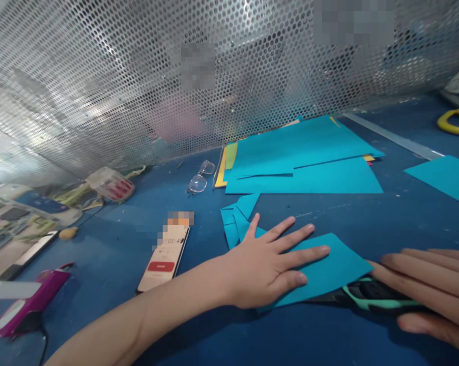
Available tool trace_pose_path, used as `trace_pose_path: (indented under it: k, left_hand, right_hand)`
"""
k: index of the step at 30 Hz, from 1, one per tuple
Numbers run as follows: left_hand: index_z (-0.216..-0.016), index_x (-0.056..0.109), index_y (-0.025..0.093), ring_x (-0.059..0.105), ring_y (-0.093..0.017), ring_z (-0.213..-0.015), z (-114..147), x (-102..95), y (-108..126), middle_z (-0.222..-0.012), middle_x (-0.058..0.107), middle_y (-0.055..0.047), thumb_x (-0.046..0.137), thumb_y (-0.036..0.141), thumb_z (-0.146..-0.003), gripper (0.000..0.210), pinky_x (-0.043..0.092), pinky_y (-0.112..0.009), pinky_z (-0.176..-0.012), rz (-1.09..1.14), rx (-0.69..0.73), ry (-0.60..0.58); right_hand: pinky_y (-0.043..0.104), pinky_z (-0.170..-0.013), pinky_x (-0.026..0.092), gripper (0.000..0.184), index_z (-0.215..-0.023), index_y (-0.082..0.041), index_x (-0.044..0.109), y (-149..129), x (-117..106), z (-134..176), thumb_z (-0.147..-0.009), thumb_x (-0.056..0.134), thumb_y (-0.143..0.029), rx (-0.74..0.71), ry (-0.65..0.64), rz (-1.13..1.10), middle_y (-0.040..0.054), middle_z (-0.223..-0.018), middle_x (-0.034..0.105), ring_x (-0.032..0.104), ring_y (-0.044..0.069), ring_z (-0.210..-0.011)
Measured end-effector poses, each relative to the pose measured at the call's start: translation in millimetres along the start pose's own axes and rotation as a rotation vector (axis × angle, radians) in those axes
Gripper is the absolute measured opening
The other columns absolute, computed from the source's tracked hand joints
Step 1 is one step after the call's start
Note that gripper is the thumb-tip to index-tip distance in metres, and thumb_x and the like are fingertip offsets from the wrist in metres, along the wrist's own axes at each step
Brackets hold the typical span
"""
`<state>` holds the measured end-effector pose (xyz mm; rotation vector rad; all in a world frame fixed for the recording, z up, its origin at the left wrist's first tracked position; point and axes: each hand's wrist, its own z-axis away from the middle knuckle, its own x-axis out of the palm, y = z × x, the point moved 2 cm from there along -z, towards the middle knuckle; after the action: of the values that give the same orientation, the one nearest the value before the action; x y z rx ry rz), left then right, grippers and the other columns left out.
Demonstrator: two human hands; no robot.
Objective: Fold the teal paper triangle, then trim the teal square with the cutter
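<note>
My left hand [269, 262] lies flat, fingers spread, pressing on a teal sheet of paper [331, 269] on the blue table [99, 244]. My right hand [430, 290] comes in from the right edge with its fingers extended over a green-and-black tool [370, 296] that sits at the sheet's right edge. How tightly the hand grips the tool is unclear. Several small teal paper pieces [237, 218] lie fanned just behind my left hand.
A stack of teal, yellow and green sheets [302, 157] lies at the back near a perforated metal screen [138, 91]. Glasses [199, 179], a phone [166, 254] showing a timer, a magenta device [27, 305], another teal sheet [447, 175] and a yellow ring [453, 122] lie around.
</note>
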<state>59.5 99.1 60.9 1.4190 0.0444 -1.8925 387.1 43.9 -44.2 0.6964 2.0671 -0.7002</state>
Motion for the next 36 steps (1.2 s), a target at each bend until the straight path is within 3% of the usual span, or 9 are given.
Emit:
trace_pose_path:
  k: [14,16,19,21,24,26,29,32,36]
  left_hand:
    - [-0.191,0.025,0.037,-0.005,-0.034,-0.184,0.3,-2.0,1.7,-0.197,0.007,0.003,0.031,0.056,-0.132,0.062,-0.014,-0.079,-0.139,0.017,-0.007,-0.017]
    - [-0.191,0.024,0.036,-0.007,-0.033,-0.184,0.0,-1.7,1.7,-0.197,0.006,0.003,0.03,0.056,-0.132,0.063,-0.015,-0.078,-0.138,0.027,0.003,-0.02]
    - [-0.191,0.024,0.037,-0.007,-0.032,-0.184,-0.5,-1.2,1.4,-0.197,0.005,0.003,0.031,0.056,-0.132,0.062,-0.016,-0.078,-0.138,0.028,-0.011,-0.026]
    - [-0.191,0.023,0.038,-0.009,-0.031,-0.184,-0.3,-1.0,0.8,-0.197,0.004,0.004,0.031,0.055,-0.132,0.062,-0.017,-0.078,-0.138,0.031,-0.015,-0.031]
    - [-0.191,0.022,0.038,-0.013,-0.029,-0.184,0.6,-0.7,-0.2,-0.197,0.0,0.007,0.029,0.056,-0.132,0.062,-0.02,-0.076,-0.138,0.058,0.005,-0.03]
    - [-0.191,0.022,0.037,-0.013,-0.028,-0.184,1.0,-0.3,-0.7,-0.196,0.0,0.007,0.028,0.056,-0.132,0.062,-0.021,-0.075,-0.138,0.065,0.012,-0.026]
    - [-0.191,0.022,0.036,-0.012,-0.029,-0.184,0.5,0.6,-1.1,-0.197,0.001,0.006,0.029,0.055,-0.132,0.062,-0.021,-0.076,-0.138,0.052,0.002,-0.026]
    - [-0.191,0.023,0.036,-0.011,-0.029,-0.184,-0.4,1.3,-1.6,-0.197,0.001,0.006,0.03,0.054,-0.132,0.061,-0.019,-0.077,-0.138,0.044,0.001,-0.021]
    - [-0.19,0.023,0.037,-0.011,-0.029,-0.184,-1.2,1.4,-1.7,-0.197,0.003,0.005,0.03,0.055,-0.132,0.061,-0.018,-0.078,-0.138,0.036,0.012,-0.009]
  right_hand:
    - [0.041,-0.062,0.066,0.039,-0.133,-0.06,0.085,-35.4,9.0,-8.0,-0.095,0.079,-0.065,-0.053,0.042,0.02,-0.0059,-0.104,0.09,0.087,0.035,-0.095]
    - [0.043,-0.063,0.067,0.035,-0.13,-0.057,0.086,-39.5,7.3,-7.8,-0.097,0.075,-0.062,-0.131,0.024,0.106,-0.0065,-0.107,0.091,0.086,0.034,-0.091]
    - [0.051,-0.057,0.067,0.037,-0.125,-0.043,0.088,-43.0,4.5,-10.2,-0.104,0.06,-0.055,-0.395,-0.058,0.363,-0.0037,-0.116,0.091,0.083,0.034,-0.077]
    - [0.054,-0.055,0.065,0.04,-0.123,-0.036,0.087,-41.4,1.4,-13.7,-0.107,0.052,-0.046,-0.491,-0.064,0.459,-0.0014,-0.117,0.09,0.08,0.033,-0.072]
    - [0.052,-0.062,0.063,0.037,-0.126,-0.035,0.085,-39.5,-2.0,-17.1,-0.111,0.051,-0.037,-0.46,-0.035,0.438,-0.0018,-0.116,0.089,0.081,0.03,-0.079]
    - [0.05,-0.078,0.064,0.039,-0.126,-0.036,0.085,-42.7,0.2,-14.6,-0.114,0.048,-0.032,-0.433,-0.035,0.393,-0.0028,-0.124,0.089,0.083,0.028,-0.093]
    - [0.047,-0.092,0.065,0.038,-0.123,-0.04,0.087,-50.9,7.5,-7.3,-0.117,0.049,-0.036,-0.352,0.01,0.299,-0.0033,-0.127,0.089,0.084,0.03,-0.106]
    - [0.043,-0.077,0.067,0.025,-0.124,-0.047,0.089,-56.1,13.4,-5.0,-0.107,0.071,-0.052,-0.253,0.109,0.223,-0.0025,-0.108,0.091,0.085,0.033,-0.099]
    - [0.04,-0.067,0.066,0.03,-0.125,-0.049,0.089,-58.4,15.5,-9.6,-0.098,0.082,-0.058,-0.22,0.183,0.19,-0.0025,-0.102,0.091,0.085,0.034,-0.098]
